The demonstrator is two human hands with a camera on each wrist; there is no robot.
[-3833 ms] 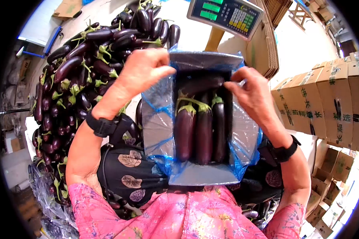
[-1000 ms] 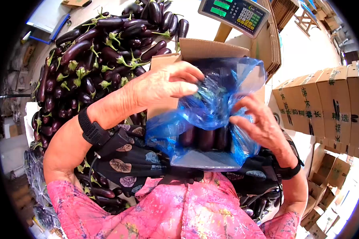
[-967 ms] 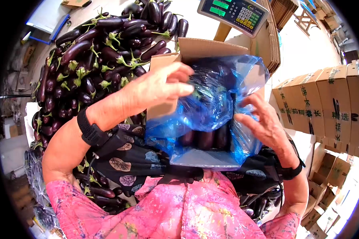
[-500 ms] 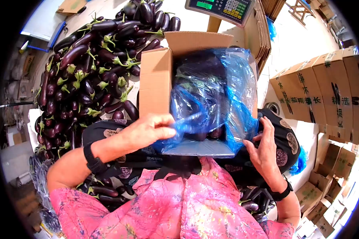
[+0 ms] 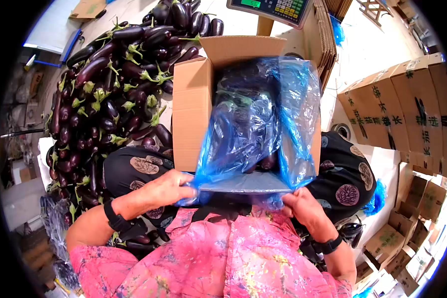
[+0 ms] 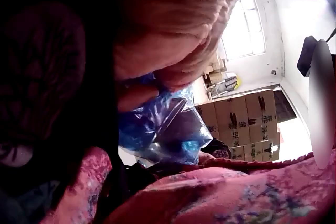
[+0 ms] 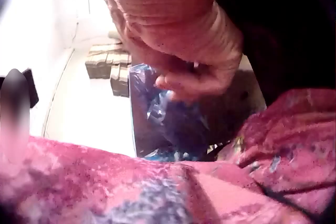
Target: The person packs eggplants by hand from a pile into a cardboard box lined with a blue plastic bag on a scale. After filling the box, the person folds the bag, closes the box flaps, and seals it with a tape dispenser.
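In the head view a cardboard box (image 5: 191, 119) stands in front of the person, its left and far flaps folded out. A blue plastic liner bag (image 5: 243, 111) covers most of the eggplants inside, and a dark eggplant end (image 5: 268, 161) shows near the front. The left hand (image 5: 170, 189) grips the liner at the near left corner. At the near right corner the right hand (image 5: 307, 206) pinches liner film beside the near flap (image 5: 246, 182). Bunched blue film (image 6: 157, 129) hangs below the fingers in the left wrist view. Curled fingers (image 7: 194, 83) overlap the liner in the right wrist view.
A large heap of eggplants (image 5: 109, 99) lies to the left. Beyond the box stand a digital scale (image 5: 278, 10) and flattened cartons (image 5: 323, 44). Printed cartons (image 5: 397, 107) are lined up at the right, with a tape roll (image 5: 341, 131) near them.
The liner went from folded open over the box's sides to lying across the eggplants. Both hands moved down toward the near corners, and the right hand closed on the film.
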